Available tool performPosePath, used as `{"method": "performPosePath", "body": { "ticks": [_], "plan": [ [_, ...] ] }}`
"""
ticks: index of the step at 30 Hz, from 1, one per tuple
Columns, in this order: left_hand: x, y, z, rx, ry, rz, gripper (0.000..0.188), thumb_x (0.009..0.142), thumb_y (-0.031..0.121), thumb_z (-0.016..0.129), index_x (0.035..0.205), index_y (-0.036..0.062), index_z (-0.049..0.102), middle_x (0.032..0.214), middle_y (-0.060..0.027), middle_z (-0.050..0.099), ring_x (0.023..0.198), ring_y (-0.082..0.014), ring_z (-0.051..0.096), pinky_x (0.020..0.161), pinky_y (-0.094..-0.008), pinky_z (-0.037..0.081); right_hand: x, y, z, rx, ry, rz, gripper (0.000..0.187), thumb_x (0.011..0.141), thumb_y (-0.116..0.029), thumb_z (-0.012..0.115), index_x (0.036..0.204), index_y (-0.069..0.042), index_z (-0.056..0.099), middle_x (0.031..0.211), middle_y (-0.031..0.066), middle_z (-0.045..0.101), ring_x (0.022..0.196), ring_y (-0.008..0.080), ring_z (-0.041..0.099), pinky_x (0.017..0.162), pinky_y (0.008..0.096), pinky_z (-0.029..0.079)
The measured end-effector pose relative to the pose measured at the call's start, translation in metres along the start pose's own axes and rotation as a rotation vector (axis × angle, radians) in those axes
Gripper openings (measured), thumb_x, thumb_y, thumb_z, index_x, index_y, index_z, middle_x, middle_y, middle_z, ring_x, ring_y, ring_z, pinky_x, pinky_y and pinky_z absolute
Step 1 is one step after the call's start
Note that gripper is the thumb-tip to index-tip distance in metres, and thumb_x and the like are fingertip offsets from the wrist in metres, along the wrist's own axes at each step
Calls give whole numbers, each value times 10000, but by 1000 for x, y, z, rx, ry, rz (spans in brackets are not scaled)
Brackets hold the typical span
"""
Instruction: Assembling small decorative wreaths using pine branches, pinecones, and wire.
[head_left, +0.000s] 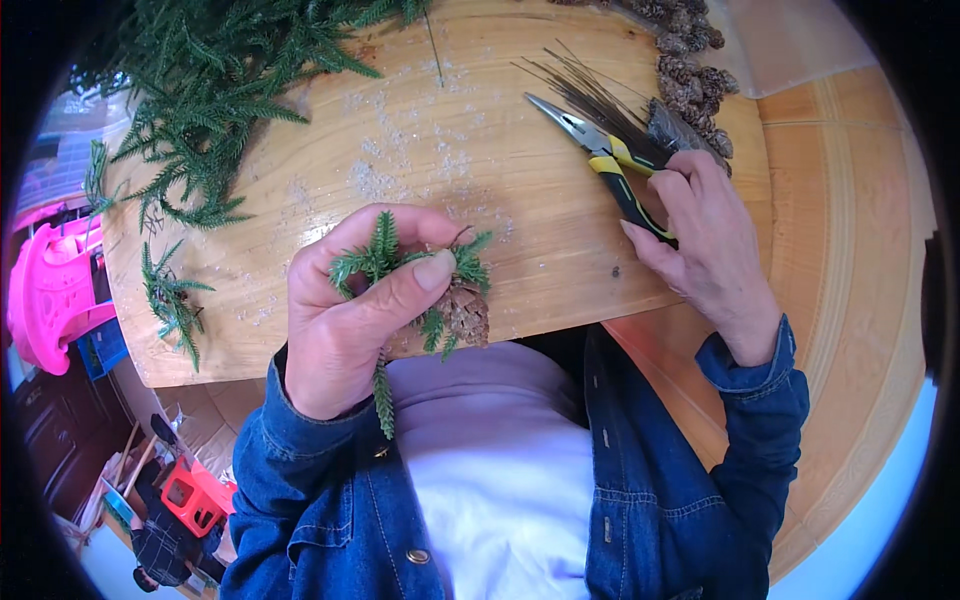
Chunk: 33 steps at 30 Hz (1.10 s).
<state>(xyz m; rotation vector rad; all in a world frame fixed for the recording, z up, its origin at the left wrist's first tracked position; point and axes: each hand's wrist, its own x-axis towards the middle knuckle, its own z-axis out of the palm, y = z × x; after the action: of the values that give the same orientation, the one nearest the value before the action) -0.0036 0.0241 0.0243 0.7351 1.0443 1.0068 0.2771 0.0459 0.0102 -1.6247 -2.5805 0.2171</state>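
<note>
Our left hand (345, 315) is clenched around green sprigs (385, 260) and a pine cone (462, 312) at the tabletop's (420, 150) near edge. Our right hand (700, 235) grips the pliers (600, 150) by their yellow-black handles, beside thin wires (590, 90) and more cones (690, 60). Evergreen branches (210, 90) lie far left.

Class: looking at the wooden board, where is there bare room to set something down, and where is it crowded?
Bare wood lies mid-board, between the green sprigs and the pliers, dusted with pale crumbs. Crowded: the far right corner, with wires, pine cones and right hand; the near edge, where the left hand holds a cone bundle.
</note>
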Motion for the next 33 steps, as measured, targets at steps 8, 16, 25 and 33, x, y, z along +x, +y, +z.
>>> {"method": "performPosePath", "body": {
  "ticks": [8, 16, 25, 33],
  "plan": [
    [-1, -2, -7, 21, -15, -57, 151, 848, 31, 659, 989, -18, 635, 845, -33, 656, 746, -89, 609, 690, -218, 484, 7, -19, -18, -81, -54, -85, 344, 670, -12, 665, 984, 1, 523, 1082, 169, 496, 956, 344, 544, 777, 390, 473],
    [-1, -6, -13, 115, 15, 13, 121, 846, 57, 666, 946, -9, 650, 819, -17, 645, 729, -72, 583, 685, -206, 466, 5, -27, -7, 121, 40, 44, 273, 668, 69, 586, 932, 15, 546, 1093, 175, 501, 973, 338, 537, 802, 357, 449],
    [0, -8, -9, 5, 145, 28, 111, 844, 51, 657, 935, -12, 655, 815, -14, 644, 725, -69, 575, 688, -200, 457, -20, -49, -6, 931, -174, 5, 199, 696, -56, 632, 870, 26, 581, 1047, 187, 476, 967, 306, 491, 854, 350, 394],
    [-4, -8, -5, -62, 117, 39, 122, 862, 66, 639, 948, -20, 646, 820, -24, 644, 728, -76, 588, 683, -211, 472, -17, -52, 1, 1023, -211, -42, 252, 683, -127, 652, 861, 39, 585, 1076, 204, 458, 973, 304, 469, 867, 358, 389]
  ]
}}
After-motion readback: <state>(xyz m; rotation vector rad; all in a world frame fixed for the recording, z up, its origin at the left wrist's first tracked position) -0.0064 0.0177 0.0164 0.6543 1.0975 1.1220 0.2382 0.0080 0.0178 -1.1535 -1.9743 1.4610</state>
